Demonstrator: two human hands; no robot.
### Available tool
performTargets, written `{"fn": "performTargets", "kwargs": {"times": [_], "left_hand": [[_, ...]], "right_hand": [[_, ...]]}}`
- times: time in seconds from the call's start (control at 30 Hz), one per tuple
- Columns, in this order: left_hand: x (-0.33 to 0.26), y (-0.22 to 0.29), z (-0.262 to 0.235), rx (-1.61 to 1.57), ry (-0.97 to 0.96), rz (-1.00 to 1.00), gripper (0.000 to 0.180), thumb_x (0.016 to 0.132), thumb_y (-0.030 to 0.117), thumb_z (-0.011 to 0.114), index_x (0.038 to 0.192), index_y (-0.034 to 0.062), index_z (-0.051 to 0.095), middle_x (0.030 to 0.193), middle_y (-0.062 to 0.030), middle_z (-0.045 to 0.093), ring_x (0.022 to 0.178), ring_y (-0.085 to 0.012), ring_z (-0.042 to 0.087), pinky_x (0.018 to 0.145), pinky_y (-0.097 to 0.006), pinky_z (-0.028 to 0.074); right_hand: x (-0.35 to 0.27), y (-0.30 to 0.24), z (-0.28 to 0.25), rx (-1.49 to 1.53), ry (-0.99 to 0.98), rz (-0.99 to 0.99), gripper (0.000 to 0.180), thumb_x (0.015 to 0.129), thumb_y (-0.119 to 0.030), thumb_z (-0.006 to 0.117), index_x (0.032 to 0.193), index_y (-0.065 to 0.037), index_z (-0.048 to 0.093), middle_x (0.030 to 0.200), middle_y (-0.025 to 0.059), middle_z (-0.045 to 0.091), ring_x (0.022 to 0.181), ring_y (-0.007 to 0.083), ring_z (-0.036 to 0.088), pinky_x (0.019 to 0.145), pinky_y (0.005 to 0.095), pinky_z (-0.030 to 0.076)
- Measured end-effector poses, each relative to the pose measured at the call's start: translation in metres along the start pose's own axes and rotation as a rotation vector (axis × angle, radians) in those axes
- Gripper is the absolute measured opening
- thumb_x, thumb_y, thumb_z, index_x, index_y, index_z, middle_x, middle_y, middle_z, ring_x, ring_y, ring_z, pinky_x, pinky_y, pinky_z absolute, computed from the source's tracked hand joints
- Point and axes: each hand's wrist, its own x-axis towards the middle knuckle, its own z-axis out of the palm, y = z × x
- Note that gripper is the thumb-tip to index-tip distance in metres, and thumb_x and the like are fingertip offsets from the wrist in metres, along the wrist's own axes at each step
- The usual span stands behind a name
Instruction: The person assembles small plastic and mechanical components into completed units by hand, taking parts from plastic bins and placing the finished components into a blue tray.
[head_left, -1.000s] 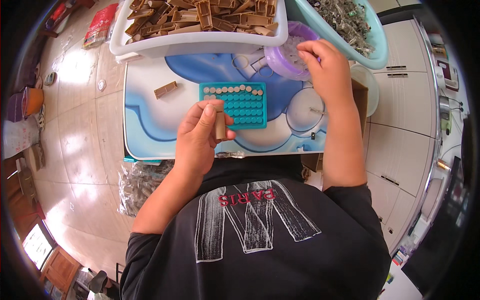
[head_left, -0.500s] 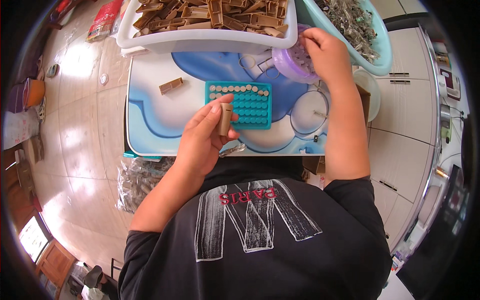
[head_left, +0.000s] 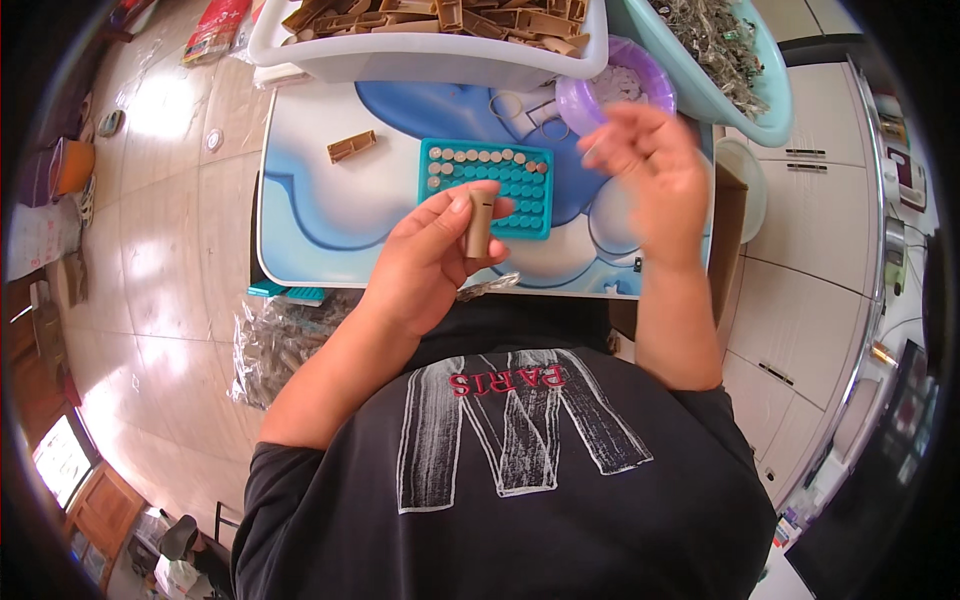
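In my left hand (head_left: 425, 250) I hold a tan plastic casing (head_left: 479, 226) upright, with a small dark slot near its top; fingers and thumb wrap round it. My right hand (head_left: 655, 170) is in the air at the near side of a purple bowl (head_left: 573, 107) of small pale pieces (head_left: 622, 84). Motion blurs it, but thumb and fingers come together in a pinch around something small and pale that I cannot make out. Beyond my left hand lies a teal tray (head_left: 425, 200) with raised round pegs, and several small round pale pieces (head_left: 485, 156) sit along its far rows.
A white tub (head_left: 430, 66) full of brown casings stands at the far side. At the far right is a light-blue basin (head_left: 775, 115) of bagged small parts. One brown casing (head_left: 351, 147) lies on the patterned table (head_left: 310, 180). A clear plastic bag (head_left: 285, 345) is below the near left edge.
My right hand has come out of the purple bowl and moved nearer to me. My left hand still holds the tan casing. The whole view has shifted slightly.
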Motion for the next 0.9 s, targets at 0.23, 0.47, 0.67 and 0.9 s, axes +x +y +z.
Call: {"fn": "performTargets", "kwargs": {"times": [0.23, 0.47, 0.67, 0.9], "left_hand": [[0.003, -0.004, 0.000, -0.017, -0.049, -0.037, 0.032, 0.095, 0.022, 0.049, 0.117, -0.0015, 0.051, 0.107, -0.0105, 0.061, 0.081, -0.0176, 0.063, 0.076, -0.030, 0.053], [0.003, -0.006, 0.000, -0.005, -0.011, -0.067, 0.032, 0.095, 0.024, 0.050, 0.115, -0.0014, 0.053, 0.104, -0.0095, 0.062, 0.081, -0.0174, 0.064, 0.078, -0.029, 0.053], [0.003, -0.006, -0.002, 0.010, -0.002, -0.082, 0.031, 0.094, 0.024, 0.051, 0.113, -0.0007, 0.054, 0.101, -0.0082, 0.063, 0.083, -0.0175, 0.064, 0.078, -0.028, 0.053], [0.003, -0.006, 0.002, 0.019, 0.023, -0.142, 0.034, 0.094, 0.023, 0.049, 0.121, 0.0011, 0.050, 0.106, -0.0108, 0.061, 0.086, -0.0199, 0.064, 0.084, -0.033, 0.052]], "right_hand": [[-0.039, 0.018, 0.029, -0.405, -0.105, -0.257, 0.011, 0.075, 0.000, 0.068, 0.084, -0.003, 0.061, 0.084, 0.0083, 0.064, 0.080, 0.0219, 0.060, 0.070, 0.0315, 0.048], [-0.033, 0.028, 0.032, -0.621, -0.072, -0.598, 0.018, 0.066, 0.000, 0.071, 0.080, -0.006, 0.062, 0.083, 0.0061, 0.064, 0.081, 0.0272, 0.059, 0.071, 0.0379, 0.047], [-0.035, 0.023, 0.025, -0.532, -0.246, -0.447, 0.015, 0.069, -0.003, 0.070, 0.082, -0.004, 0.063, 0.084, 0.0072, 0.064, 0.079, 0.0287, 0.059, 0.069, 0.0380, 0.048], [-0.046, 0.015, 0.023, -0.432, -0.114, -0.276, 0.009, 0.076, -0.001, 0.068, 0.084, 0.000, 0.063, 0.080, 0.0093, 0.064, 0.075, 0.0217, 0.062, 0.063, 0.0295, 0.048]]}}
